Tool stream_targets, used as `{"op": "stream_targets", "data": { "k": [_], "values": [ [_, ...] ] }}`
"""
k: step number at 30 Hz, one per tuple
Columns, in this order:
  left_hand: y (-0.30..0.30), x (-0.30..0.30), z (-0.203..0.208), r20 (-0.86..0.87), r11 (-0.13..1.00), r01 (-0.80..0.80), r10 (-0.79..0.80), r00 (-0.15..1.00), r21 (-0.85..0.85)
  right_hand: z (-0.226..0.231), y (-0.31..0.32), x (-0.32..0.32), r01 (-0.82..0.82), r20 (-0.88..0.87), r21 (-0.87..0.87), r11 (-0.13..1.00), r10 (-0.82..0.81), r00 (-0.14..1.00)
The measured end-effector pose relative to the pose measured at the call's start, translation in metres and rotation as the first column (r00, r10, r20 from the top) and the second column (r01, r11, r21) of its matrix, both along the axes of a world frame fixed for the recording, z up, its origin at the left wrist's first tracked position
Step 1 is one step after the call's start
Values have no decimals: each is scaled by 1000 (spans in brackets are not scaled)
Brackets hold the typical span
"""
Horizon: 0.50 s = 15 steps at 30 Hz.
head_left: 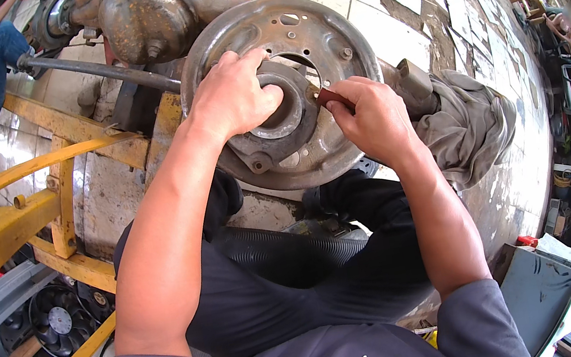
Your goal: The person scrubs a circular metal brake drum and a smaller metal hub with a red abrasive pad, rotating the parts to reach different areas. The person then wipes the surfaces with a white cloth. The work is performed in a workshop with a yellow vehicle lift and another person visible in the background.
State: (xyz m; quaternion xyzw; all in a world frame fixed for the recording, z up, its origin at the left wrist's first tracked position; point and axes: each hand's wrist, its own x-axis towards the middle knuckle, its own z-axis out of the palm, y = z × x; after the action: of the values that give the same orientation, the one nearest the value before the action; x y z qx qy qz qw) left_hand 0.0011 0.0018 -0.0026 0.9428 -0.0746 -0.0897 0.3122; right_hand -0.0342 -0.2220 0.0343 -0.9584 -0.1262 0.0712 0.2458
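Observation:
A round, brown metal brake backing plate (340, 22) stands in front of me, over my knees. At its middle sits a grey metal bearing housing (279, 135) with a round bore and bolt lugs. My left hand (233, 98) grips the housing's upper left side, with the thumb at the bore edge and the fingers reaching over the top. Right of the bore, my right hand (373, 112) pinches a small reddish-brown piece of sandpaper (335, 98) against the housing's side. Part of the housing and the bore is hidden behind my left hand.
A rusty axle housing (147, 18) lies beyond the plate. Yellow metal frames (5, 228) stand at left, near a fan (61, 320). A grey-brown cloth (469, 125) drapes at right. A grey box (543, 299) is at lower right. Another person's arm shows at far upper left.

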Motion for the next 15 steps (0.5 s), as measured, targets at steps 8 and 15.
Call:
{"op": "stream_targets", "data": {
  "k": [8, 15],
  "values": [
    [4, 1, -2, 18, 1000, 6, -6, 1000, 12, 2, -5, 5, -26, -107, 39, 999, 30, 994],
    [4, 2, -1, 10, 1000, 28, -28, 1000, 4, -8, 8, 13, -46, -25, 125, 991, 50, 998]
  ]
}}
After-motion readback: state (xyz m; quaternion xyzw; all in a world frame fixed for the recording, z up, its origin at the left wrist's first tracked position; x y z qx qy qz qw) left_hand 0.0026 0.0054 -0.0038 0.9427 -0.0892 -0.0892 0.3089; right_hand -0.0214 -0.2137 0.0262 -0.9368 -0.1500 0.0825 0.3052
